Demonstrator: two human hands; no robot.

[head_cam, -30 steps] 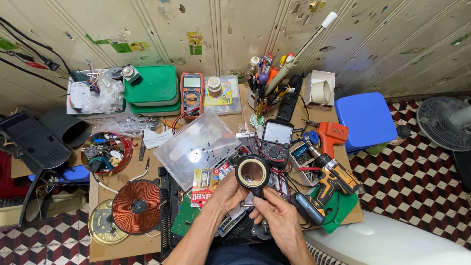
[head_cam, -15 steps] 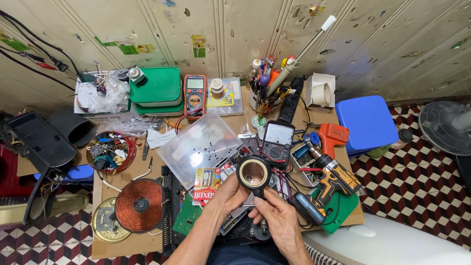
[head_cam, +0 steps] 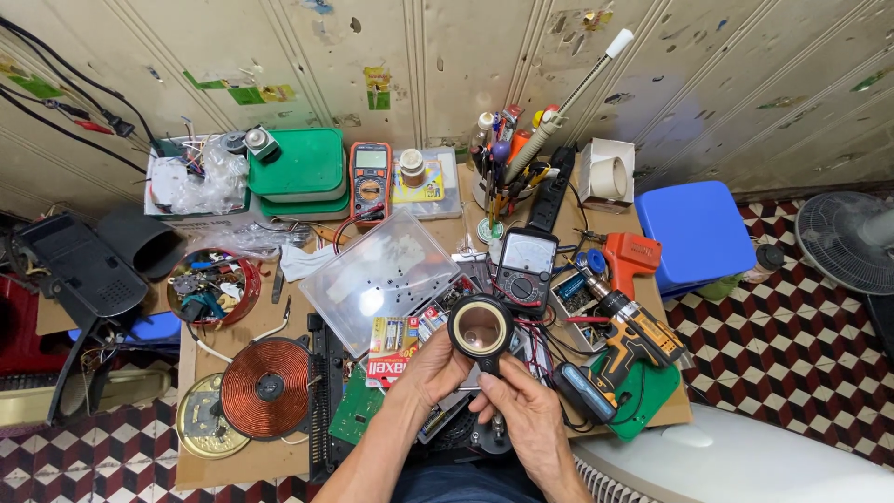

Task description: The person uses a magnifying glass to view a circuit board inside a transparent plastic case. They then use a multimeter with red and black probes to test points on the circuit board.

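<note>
Head view, bench: my wooden worktable [head_cam: 233, 466] is crowded edge to edge; it stands against a pale, ribbed wall [head_cam: 447, 56] with peeling stickers.
Head view, floor: red, white and black checkered tiles [head_cam: 801, 363]; a fan [head_cam: 852, 237] stands at far right; a blue stool [head_cam: 697, 233] sits just beside the table's right end.
Head view, back row: green lidded boxes [head_cam: 300, 172]; an orange multimeter [head_cam: 371, 182]; a cup of pens and tools [head_cam: 503, 163]; a roll of tape in a white box [head_cam: 607, 175].
Head view, middle: a clear plastic case [head_cam: 386, 279] lies tilted; a black analogue meter [head_cam: 526, 265] sits right of it; an orange cordless drill [head_cam: 629, 340] lies further right.
Head view, left side: a copper coil [head_cam: 267, 387] lies flat near the front edge; a red bowl of small parts [head_cam: 209, 287] sits behind it.
Left hand [head_cam: 433, 368]: it reaches up from the bottom, palm turned inward; fingers curled against the left rim of the magnifier [head_cam: 480, 328].
Right hand [head_cam: 526, 419]: lower and to the right; thumb and fingers pinched on the magnifier's short black handle, I think, though the grip is partly hidden.
Magnifier: a round black-rimmed lens, held upright above the cluttered centre of the table, just in front of the analogue meter; both my hands touch it.
</note>
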